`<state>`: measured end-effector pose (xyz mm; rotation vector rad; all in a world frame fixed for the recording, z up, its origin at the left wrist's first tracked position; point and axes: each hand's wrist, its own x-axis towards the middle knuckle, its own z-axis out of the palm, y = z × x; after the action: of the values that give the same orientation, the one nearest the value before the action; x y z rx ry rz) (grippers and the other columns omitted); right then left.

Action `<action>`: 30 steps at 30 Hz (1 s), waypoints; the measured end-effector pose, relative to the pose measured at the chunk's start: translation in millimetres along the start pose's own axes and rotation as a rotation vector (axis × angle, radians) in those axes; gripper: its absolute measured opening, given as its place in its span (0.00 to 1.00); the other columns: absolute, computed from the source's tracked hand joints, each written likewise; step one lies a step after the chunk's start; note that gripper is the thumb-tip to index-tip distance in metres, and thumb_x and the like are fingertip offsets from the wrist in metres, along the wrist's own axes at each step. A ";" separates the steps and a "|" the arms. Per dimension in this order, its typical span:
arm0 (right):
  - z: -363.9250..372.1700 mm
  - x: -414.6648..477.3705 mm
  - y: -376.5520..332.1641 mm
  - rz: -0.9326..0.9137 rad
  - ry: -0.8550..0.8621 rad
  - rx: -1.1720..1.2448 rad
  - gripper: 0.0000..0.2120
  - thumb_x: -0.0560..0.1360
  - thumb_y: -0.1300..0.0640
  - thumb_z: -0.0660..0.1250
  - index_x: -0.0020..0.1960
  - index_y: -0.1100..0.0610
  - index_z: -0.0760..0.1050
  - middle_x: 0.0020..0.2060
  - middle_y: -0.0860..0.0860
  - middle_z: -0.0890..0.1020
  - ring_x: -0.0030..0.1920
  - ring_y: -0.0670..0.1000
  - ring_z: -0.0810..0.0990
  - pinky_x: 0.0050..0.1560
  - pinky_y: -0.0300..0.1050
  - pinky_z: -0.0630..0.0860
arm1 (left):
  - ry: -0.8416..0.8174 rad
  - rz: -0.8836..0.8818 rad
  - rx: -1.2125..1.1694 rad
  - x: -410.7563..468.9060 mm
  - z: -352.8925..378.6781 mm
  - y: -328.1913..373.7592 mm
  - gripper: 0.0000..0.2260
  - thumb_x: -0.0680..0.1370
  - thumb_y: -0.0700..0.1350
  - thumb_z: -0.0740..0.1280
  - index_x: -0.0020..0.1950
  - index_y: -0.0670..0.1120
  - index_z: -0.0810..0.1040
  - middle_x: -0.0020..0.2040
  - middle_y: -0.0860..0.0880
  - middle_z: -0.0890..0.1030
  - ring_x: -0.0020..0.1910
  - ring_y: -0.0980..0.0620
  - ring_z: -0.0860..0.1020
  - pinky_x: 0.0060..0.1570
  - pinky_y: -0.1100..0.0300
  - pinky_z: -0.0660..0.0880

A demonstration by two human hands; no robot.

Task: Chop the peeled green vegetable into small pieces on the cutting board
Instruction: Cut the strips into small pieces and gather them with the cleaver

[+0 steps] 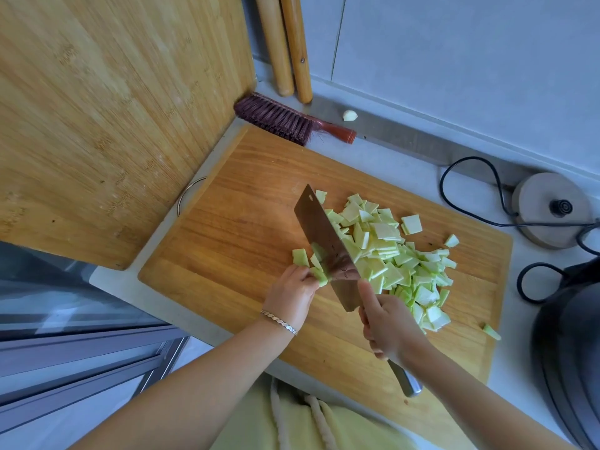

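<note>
My right hand (388, 323) is closed around the handle of the cleaver (328, 248), forefinger stretched up along the side of the blade, the steel butt of the handle poking out below my wrist toward the lower middle of the frame. The blade stands on edge across the centre of the cutting board (233, 222), its tip pointing to the upper part of the frame. My left hand (292, 293) sits just left of the blade, fingers curled down and pinching the last bit of the peeled green vegetable (311, 264) against the board, touching the flat of the knife; a thin bracelet (279, 321) circles that wrist.

To the right of the blade lies the heap of chopped pieces (399, 258), pale green flat squares spread toward the right side of the board, with a few strays: one near the board's right edge (451, 241) and one at its lower right corner (491, 331).

The board rests on a pale grey surface (406, 167). A second, larger bamboo board (107, 108) leans up at the upper left of the frame. Behind my board, at upper centre, lies a brush (285, 120) with dark bristles and a red handle (a garlic clove (350, 115) sits just right of it), and two wooden rolling pins (285, 43) stand against the wall. At the right edge are a round kettle base (548, 209) with its black cord (470, 190) and part of a dark appliance (571, 345)
</note>
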<state>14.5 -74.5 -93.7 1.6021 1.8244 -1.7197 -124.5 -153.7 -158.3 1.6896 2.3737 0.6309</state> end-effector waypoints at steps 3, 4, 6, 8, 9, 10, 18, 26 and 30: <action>6.9 1.7 2.7 -0.026 0.008 -0.124 0.26 0.77 0.37 0.50 0.30 0.56 0.59 0.21 0.49 0.63 0.21 0.48 0.60 0.28 0.41 0.61 | 0.012 0.001 -0.005 -0.8 1.5 -0.5 0.12 0.53 0.35 0.80 0.29 0.46 0.81 0.30 0.50 0.78 0.31 0.50 0.79 0.24 0.66 0.74; 10.0 3.3 2.7 -0.031 0.021 -0.141 0.26 0.77 0.36 0.50 0.31 0.56 0.59 0.22 0.50 0.63 0.22 0.49 0.60 0.30 0.43 0.61 | 0.020 -0.002 -0.012 -1.3 3.3 -1.3 0.12 0.54 0.35 0.80 0.30 0.46 0.81 0.30 0.50 0.78 0.31 0.50 0.79 0.24 0.66 0.75; 16.7 6.8 1.5 -0.040 0.051 -0.154 0.26 0.77 0.36 0.50 0.31 0.56 0.59 0.24 0.51 0.64 0.24 0.50 0.61 0.33 0.46 0.62 | 0.034 -0.018 -0.036 -1.6 5.5 -2.0 0.12 0.55 0.35 0.80 0.31 0.46 0.81 0.31 0.49 0.79 0.32 0.49 0.79 0.24 0.64 0.76; 24.0 9.8 0.8 -0.057 0.071 -0.183 0.26 0.77 0.37 0.50 0.30 0.56 0.58 0.25 0.53 0.65 0.26 0.52 0.63 0.34 0.45 0.63 | 0.036 -0.030 -0.062 -2.0 6.3 -1.8 0.11 0.56 0.35 0.80 0.31 0.46 0.81 0.31 0.49 0.79 0.32 0.48 0.79 0.24 0.64 0.76; 27.2 11.3 1.5 -0.062 0.082 -0.193 0.26 0.78 0.38 0.50 0.30 0.56 0.59 0.25 0.54 0.66 0.27 0.52 0.64 0.34 0.45 0.63 | 0.035 -0.033 -0.063 -2.7 6.3 -2.0 0.10 0.57 0.36 0.80 0.31 0.45 0.81 0.31 0.49 0.79 0.32 0.48 0.79 0.24 0.64 0.76; 29.6 13.1 3.0 -0.061 0.094 -0.189 0.26 0.78 0.38 0.50 0.30 0.56 0.58 0.25 0.54 0.66 0.27 0.53 0.64 0.33 0.45 0.63 | 0.047 -0.037 -0.058 -3.5 7.4 -3.5 0.09 0.58 0.36 0.79 0.31 0.45 0.81 0.32 0.48 0.79 0.32 0.48 0.79 0.25 0.63 0.76; 23.8 15.9 6.5 0.024 0.047 0.053 0.27 0.78 0.39 0.51 0.29 0.56 0.61 0.17 0.46 0.63 0.18 0.48 0.60 0.22 0.36 0.59 | 0.015 -1.032 -0.789 11.4 -10.1 19.6 0.05 0.72 0.37 0.70 0.47 0.41 0.80 0.43 0.48 0.80 0.40 0.52 0.79 0.43 0.59 0.78; 3.5 3.8 -0.8 0.053 0.008 0.067 0.26 0.78 0.39 0.52 0.29 0.56 0.61 0.16 0.45 0.61 0.17 0.46 0.58 0.21 0.35 0.57 | -0.132 -1.425 -1.181 33.6 -21.9 25.4 0.02 0.73 0.31 0.67 0.44 0.33 0.77 0.36 0.40 0.80 0.35 0.48 0.80 0.39 0.54 0.80; -0.8 -1.5 -3.5 0.043 0.002 0.039 0.26 0.78 0.39 0.52 0.29 0.56 0.61 0.18 0.46 0.61 0.18 0.47 0.58 0.21 0.35 0.57 | -0.098 -1.505 -1.243 39.5 -21.7 27.1 0.03 0.72 0.28 0.65 0.39 0.33 0.75 0.48 0.33 0.79 0.49 0.40 0.81 0.50 0.49 0.78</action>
<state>13.0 -73.9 -90.3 1.6466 1.7541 -1.7461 -122.8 -114.9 -123.0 -0.5394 1.6612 1.1124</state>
